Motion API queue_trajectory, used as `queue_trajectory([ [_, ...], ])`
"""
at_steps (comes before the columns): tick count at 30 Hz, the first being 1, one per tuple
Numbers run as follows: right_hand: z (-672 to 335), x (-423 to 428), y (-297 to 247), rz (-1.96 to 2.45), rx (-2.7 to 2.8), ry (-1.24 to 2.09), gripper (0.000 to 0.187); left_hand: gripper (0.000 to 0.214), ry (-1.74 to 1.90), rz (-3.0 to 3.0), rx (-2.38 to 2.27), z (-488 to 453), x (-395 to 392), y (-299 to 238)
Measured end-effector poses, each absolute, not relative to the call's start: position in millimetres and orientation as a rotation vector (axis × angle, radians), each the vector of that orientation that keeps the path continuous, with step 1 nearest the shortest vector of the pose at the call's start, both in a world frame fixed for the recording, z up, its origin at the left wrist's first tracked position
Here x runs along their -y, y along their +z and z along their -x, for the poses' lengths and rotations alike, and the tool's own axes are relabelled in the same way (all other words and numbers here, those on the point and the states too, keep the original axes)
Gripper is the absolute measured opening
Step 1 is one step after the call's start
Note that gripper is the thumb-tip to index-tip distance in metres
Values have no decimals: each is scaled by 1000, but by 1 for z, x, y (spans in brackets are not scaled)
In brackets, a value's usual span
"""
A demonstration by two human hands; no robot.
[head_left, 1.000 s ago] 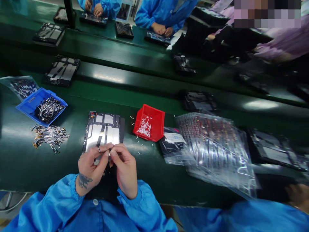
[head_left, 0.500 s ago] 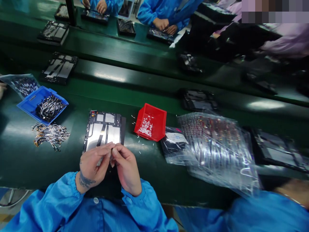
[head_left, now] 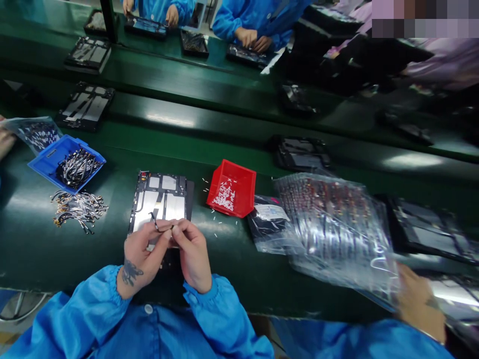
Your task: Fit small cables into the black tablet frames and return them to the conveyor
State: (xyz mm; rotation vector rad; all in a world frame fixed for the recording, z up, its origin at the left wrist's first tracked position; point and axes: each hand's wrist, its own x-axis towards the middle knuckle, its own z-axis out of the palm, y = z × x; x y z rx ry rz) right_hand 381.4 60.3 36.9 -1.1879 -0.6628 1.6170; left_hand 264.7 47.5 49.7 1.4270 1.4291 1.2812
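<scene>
My left hand (head_left: 144,254) and my right hand (head_left: 190,254) meet fingertip to fingertip over the near end of a tablet frame (head_left: 160,202) lying flat on the green bench. Both pinch a thin dark cable piece (head_left: 159,227) that curls up between them. A red bin (head_left: 232,188) of small white parts sits just right of the frame. A blue bin (head_left: 65,163) of silver cables and a loose pile of cables (head_left: 78,210) lie to the left.
Clear plastic bags of parts (head_left: 333,224) spread at the right, with a co-worker's hand (head_left: 421,301) at their near edge. Dark frames (head_left: 302,153) ride the conveyor behind. Several people in blue coats work across the belt (head_left: 258,20).
The thin cable now shows curling up between my fingertips. A co-worker's hand has come into view at the lower right by the plastic bags.
</scene>
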Motion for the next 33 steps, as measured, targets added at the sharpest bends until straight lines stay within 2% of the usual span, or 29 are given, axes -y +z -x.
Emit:
queue_trajectory([
  [6, -396, -63, 43, 1262, 1029, 1145, 27, 28, 1161, -827, -1162, -285, -77, 72],
  [9, -428, -71, 62, 1318, 1263, 1045, 19, 33, 1166, -787, -989, -296, -104, 83],
  [12, -466, -89, 87, 1397, 1285, 970, 23, 37, 1075, -902, -863, -309, -124, 84],
  [17, -498, -123, 115, 1371, 1235, 1168, 27, 39, 807, -1022, -747, -340, -135, 71],
  [22, -508, -136, 114, 1365, 1120, 1236, 35, 34, 709, -1055, -756, -358, -141, 70],
  [28, -516, -141, 105, 1427, 1197, 1156, 36, 20, 878, -1167, -881, -362, -153, 73],
  [30, -516, -140, 102, 1468, 1315, 954, 32, 17, 907, -1230, -899, -362, -156, 73],
  [33, -516, -133, 95, 1469, 1619, 427, 23, 16, 927, -1338, -980, -362, -161, 72],
])
